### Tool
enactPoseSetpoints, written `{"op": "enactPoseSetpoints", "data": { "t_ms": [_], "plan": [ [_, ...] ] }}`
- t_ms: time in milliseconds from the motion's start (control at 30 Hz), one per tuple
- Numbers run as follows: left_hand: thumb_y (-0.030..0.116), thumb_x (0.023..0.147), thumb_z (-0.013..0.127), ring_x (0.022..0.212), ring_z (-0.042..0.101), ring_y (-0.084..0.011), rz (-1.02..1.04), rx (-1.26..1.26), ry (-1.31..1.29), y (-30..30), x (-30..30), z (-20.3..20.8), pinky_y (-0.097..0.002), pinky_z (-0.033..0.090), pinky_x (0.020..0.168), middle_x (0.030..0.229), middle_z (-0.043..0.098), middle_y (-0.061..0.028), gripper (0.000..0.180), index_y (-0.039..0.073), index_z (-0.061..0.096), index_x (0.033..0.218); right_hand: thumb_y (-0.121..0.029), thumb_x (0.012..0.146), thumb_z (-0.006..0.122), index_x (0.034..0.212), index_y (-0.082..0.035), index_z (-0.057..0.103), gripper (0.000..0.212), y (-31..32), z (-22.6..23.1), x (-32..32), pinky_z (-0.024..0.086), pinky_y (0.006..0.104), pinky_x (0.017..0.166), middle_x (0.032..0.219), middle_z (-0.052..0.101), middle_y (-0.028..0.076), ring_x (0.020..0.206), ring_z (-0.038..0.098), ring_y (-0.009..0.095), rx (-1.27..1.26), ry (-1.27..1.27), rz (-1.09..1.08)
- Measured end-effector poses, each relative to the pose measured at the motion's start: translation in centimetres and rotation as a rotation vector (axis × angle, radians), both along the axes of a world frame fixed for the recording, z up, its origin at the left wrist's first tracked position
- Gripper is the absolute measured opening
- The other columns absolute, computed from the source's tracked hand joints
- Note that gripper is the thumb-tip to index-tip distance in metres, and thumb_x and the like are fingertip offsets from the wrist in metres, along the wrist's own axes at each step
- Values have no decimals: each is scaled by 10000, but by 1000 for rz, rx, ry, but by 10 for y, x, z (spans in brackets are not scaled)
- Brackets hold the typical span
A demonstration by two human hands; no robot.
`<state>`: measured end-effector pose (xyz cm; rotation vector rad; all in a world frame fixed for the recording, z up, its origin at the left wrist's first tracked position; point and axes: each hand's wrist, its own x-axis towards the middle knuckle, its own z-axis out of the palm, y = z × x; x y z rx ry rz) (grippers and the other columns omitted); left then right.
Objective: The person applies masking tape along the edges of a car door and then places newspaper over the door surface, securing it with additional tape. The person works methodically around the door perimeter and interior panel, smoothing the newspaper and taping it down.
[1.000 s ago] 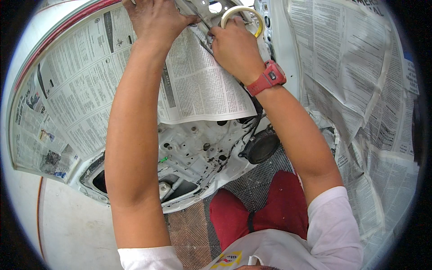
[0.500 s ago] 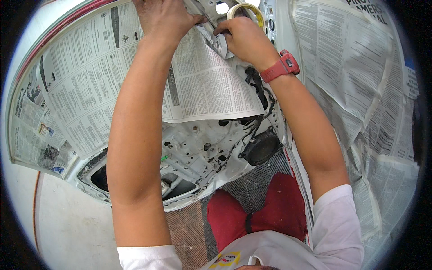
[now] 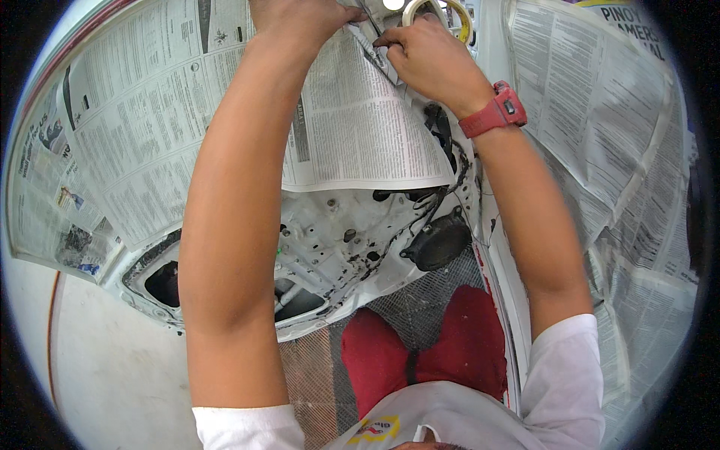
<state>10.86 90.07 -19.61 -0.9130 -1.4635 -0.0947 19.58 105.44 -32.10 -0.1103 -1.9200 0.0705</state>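
Observation:
A newspaper sheet (image 3: 367, 135) covers the upper part of a bare white car door panel (image 3: 330, 225); its lower edge hangs loose. My left hand (image 3: 304, 19) lies against the sheet at the top edge of the view, thumb stretched out toward a folded strip. Its other fingers are cut off by the frame. Beside that fold, my right hand (image 3: 439, 64) has its thumb and index finger close to the paper's right edge. A roll of masking tape (image 3: 466, 26) is hooked on its other fingers, which are partly hidden. A red watch (image 3: 501, 109) is on the right wrist.
A round black speaker (image 3: 436, 241) and dark wiring (image 3: 442, 135) hang at the door's right end. More newspaper (image 3: 592, 97) covers the surface on the right. Below are a patterned mat (image 3: 311, 375) and my knees in red trousers (image 3: 461, 337).
Both hands sit slightly higher and farther right in the picture, and the door and paper have shifted along with the view. More of the right hand's fingers show inside the tape roll.

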Motion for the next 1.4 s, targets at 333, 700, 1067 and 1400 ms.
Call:
{"op": "enactPoseSetpoints", "data": {
  "t_ms": [333,700,1067,1400],
  "plan": [
    [428,856,943,1601,330,-449,-171,-92,24,-59,7,16,-625,291,1307,1638,469,-239,939,109,513,1628,-395,964,848,1477,-79,694,622,-52,-40,67,541,526,1088,1233,756,250,1203,707,440,-427,181,305],
    [451,705,990,1459,541,-255,-35,-355,-107,-251,16,-147,-464,369,1291,1586,592,14,904,380,660,1544,38,701,791,1392,-151,700,722,-98,-106,66,506,569,1074,1425,611,208,1267,621,460,104,55,81],
    [107,854,835,1177,709,-205,-143,-233,161,-242,-19,-104,-419,522,1074,1231,768,63,338,270,838,1150,-160,969,827,1206,-25,705,299,-88,-11,24,589,451,925,1077,808,192,1050,792,393,-452,330,361],
    [93,927,789,1021,733,-300,-89,-177,56,-230,-22,-52,-435,576,843,1085,768,-38,271,156,782,1191,-190,1026,807,1216,0,653,309,-93,21,-14,571,456,870,965,757,186,918,747,334,-530,512,255]
  ]
}}
